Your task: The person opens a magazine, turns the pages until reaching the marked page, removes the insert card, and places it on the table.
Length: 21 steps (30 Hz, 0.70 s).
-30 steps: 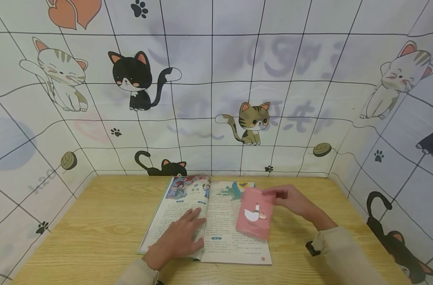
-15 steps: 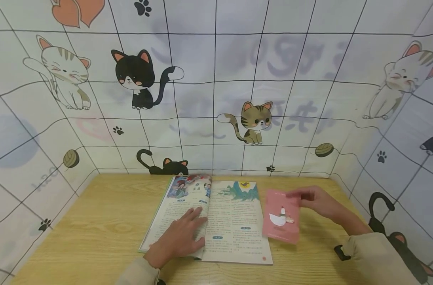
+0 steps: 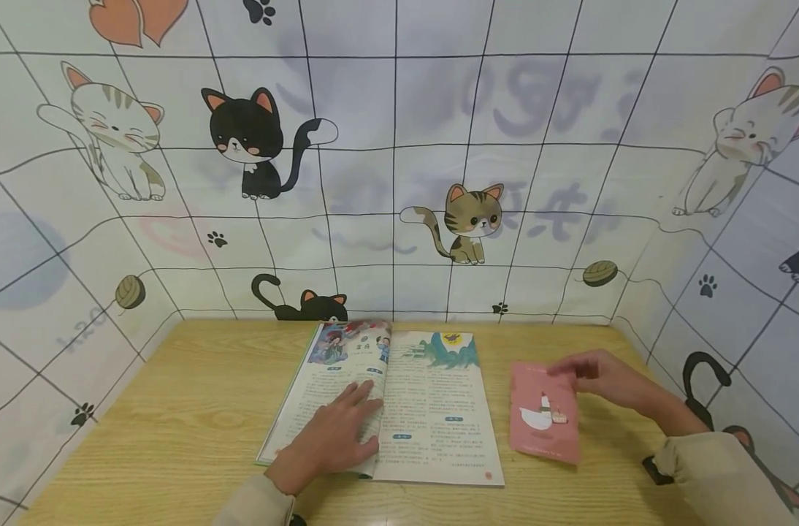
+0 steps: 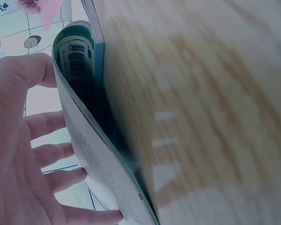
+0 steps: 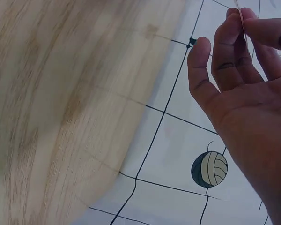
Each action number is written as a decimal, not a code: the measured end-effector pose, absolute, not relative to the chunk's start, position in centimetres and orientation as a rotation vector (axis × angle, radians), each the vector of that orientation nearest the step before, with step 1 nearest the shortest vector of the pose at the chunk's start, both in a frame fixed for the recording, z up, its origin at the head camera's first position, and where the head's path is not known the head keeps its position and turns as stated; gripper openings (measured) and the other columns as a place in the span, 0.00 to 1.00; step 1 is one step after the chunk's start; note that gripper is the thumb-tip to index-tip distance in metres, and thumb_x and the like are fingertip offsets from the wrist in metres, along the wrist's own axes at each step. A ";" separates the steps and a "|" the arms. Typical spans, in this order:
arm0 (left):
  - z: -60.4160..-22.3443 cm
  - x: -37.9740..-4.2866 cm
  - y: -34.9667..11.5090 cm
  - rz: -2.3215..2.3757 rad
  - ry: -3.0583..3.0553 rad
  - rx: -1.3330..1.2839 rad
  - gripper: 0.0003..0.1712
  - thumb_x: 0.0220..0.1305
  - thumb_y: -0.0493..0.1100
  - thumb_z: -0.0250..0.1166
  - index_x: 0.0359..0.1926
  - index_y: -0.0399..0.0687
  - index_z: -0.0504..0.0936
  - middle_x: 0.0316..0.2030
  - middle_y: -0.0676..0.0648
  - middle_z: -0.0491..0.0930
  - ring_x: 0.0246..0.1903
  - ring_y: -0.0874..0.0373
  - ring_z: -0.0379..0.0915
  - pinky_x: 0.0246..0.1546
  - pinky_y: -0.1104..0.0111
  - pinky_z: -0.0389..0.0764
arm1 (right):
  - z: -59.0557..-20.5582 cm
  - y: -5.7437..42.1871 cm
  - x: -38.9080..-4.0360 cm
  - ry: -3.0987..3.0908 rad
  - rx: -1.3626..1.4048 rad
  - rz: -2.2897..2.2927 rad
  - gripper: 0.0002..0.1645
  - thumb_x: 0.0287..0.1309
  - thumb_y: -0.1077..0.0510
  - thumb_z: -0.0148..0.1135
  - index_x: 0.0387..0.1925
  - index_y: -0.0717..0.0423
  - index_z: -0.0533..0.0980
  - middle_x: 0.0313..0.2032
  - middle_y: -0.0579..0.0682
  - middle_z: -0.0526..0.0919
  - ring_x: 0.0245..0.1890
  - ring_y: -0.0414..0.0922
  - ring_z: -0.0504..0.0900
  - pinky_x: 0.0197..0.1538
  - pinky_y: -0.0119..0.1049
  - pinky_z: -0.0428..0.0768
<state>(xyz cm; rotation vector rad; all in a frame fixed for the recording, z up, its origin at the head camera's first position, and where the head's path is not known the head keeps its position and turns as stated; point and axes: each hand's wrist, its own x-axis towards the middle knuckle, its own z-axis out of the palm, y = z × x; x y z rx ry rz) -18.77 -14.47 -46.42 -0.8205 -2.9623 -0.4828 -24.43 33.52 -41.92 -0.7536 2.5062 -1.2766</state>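
Note:
An open book point(image 3: 432, 424) with printed text and coloured pictures lies on the wooden table. My left hand point(image 3: 334, 435) presses on its left page with spread, mostly straight fingers; the left wrist view shows the fingertips point(image 4: 77, 178) against the page and a barcode label point(image 4: 75, 58) under the curved cover. To the right of the book is a flat pink packet point(image 3: 544, 438) with a white and red cosmetic-like print. My right hand point(image 3: 610, 380) pinches its upper right corner between thumb and fingers. In the right wrist view the packet shows only as a thin edge point(image 5: 242, 23) between the fingers.
The wooden table point(image 3: 176, 409) extends on both sides of the book. Behind and beside it hangs a white gridded sheet point(image 3: 360, 234) printed with cartoon cats, paw prints and yarn balls. A black strap point(image 3: 657, 471) shows at the right sleeve.
The pink packet has moved rightward in my right hand, from over the book's right page to beside the book. That page is now uncovered. My left hand stays on the left page.

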 end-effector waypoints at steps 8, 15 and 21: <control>-46.5 -18.9 -14.4 -0.470 -2.980 -0.815 0.30 0.59 0.52 0.61 0.62 0.49 0.79 0.70 0.40 0.66 0.69 0.37 0.61 0.54 0.40 0.74 | -43.6 33.6 -24.9 2.655 -0.847 -1.019 0.20 0.54 0.71 0.64 0.50 0.61 0.79 0.47 0.57 0.83 0.39 0.44 0.80 0.40 0.33 0.80; -46.5 -18.9 -14.4 -0.470 -2.974 -0.817 0.30 0.59 0.52 0.61 0.62 0.48 0.79 0.70 0.40 0.66 0.69 0.37 0.61 0.55 0.40 0.74 | -44.6 32.7 -24.8 2.825 -0.802 -0.788 0.23 0.47 0.71 0.66 0.48 0.56 0.80 0.44 0.49 0.82 0.39 0.43 0.76 0.39 0.35 0.77; -46.5 -18.9 -14.3 -0.483 -2.974 -0.819 0.30 0.59 0.52 0.61 0.62 0.49 0.79 0.70 0.41 0.66 0.69 0.37 0.61 0.55 0.40 0.74 | -45.4 32.5 -25.1 2.923 -0.883 -0.665 0.21 0.47 0.69 0.71 0.45 0.56 0.81 0.43 0.48 0.82 0.42 0.47 0.79 0.45 0.45 0.80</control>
